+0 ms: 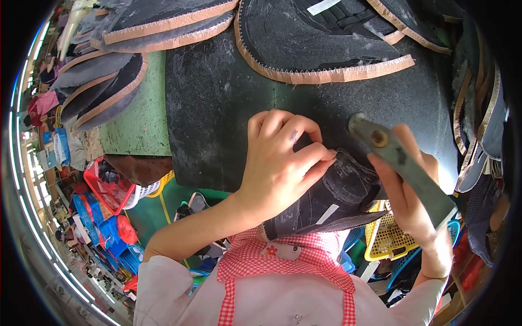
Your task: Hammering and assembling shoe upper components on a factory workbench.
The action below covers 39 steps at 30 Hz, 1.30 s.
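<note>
My left hand (280, 163) is closed in a pinch, thumb and forefinger on the edge of a black shoe upper (348, 185). That piece lies at the near edge of the dark work surface, and its lower part with a small white tag hangs toward my apron. In my closed right hand (405, 190) is a hammer (410, 168) with a long grey metal head, raised just right of the upper. A brown handle end shows in the head's eye; the rest of the handle is hidden. The hammer head appears apart from the upper.
Black shoe uppers with tan zigzag-stitched edges (326, 75) lie across the far side of the dark work surface (212, 119). More hang at the right (484, 119) and lie at the left (109, 92). Below stand a yellow basket (389, 233) and a red basket (111, 190).
</note>
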Each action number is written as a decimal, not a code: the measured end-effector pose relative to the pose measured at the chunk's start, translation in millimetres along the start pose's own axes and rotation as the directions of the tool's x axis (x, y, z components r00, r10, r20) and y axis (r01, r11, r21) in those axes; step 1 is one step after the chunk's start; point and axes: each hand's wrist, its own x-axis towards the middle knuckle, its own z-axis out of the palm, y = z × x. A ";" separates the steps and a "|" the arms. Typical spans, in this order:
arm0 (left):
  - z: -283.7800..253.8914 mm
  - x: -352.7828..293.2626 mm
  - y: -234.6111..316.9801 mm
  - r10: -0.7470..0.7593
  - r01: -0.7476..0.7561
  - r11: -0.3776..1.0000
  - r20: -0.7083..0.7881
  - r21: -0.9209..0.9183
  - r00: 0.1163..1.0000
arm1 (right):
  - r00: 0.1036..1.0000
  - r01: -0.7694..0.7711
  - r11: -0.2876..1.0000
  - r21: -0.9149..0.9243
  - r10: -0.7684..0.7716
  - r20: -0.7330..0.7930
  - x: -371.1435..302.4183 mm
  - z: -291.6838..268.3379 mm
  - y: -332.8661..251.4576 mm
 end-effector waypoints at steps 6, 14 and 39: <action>-2.8 -10.4 17.9 0.121 -0.125 0.989 0.057 0.083 0.991 | 0.986 0.046 0.989 -0.144 -0.022 0.163 -3.8 2.2 -3.9; -5.0 -8.4 6.6 0.060 -0.065 0.995 0.059 0.081 0.996 | 0.996 -0.011 0.996 -0.089 0.019 0.083 -9.0 7.3 -13.3; -122.6 131.7 -100.8 0.249 -0.162 0.820 -0.087 0.548 0.965 | 0.785 0.012 0.961 -0.275 -0.179 -0.593 42.6 -68.5 93.8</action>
